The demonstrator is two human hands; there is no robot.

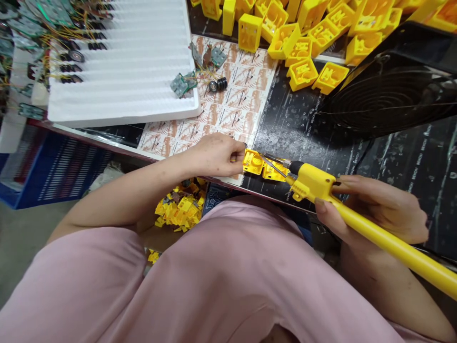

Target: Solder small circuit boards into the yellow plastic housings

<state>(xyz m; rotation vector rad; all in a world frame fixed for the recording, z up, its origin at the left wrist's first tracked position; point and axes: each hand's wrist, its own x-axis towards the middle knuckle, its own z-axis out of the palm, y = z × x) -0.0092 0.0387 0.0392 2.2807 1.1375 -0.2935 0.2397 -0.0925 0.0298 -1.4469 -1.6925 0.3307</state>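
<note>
While right hand [389,209] grips soldering tool [314,183] over two yellow housings [254,164], left hand [217,157] curls beside them, hold unclear; tool slip might burn that hand.

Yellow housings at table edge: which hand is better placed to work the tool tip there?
Right, likely: the right hand holds the yellow tool, its metal tip at the housings. The left hand, beside them, seems better placed for steadying.

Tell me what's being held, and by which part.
The right hand holds the yellow tool where its body meets the long handle. The left hand is at a yellow casing; whether it grips it cannot be told.
</note>
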